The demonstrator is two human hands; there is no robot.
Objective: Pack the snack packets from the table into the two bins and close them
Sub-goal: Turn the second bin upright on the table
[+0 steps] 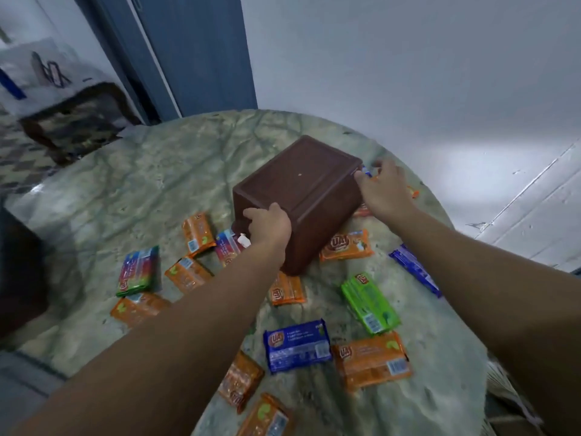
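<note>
The brown bin [301, 196] sits mid-table, apparently upside down. The left hand [268, 226] grips its near corner and the right hand [382, 187] its far-right edge, likely for turning it. Snack packets [297, 346] lie scattered around the bin, unpacked.

A pale grey wall [408, 73] rose behind the round, green-marbled table [157, 184], with a blue door [201, 51] and dark wooden furniture [72, 121] at left.
</note>
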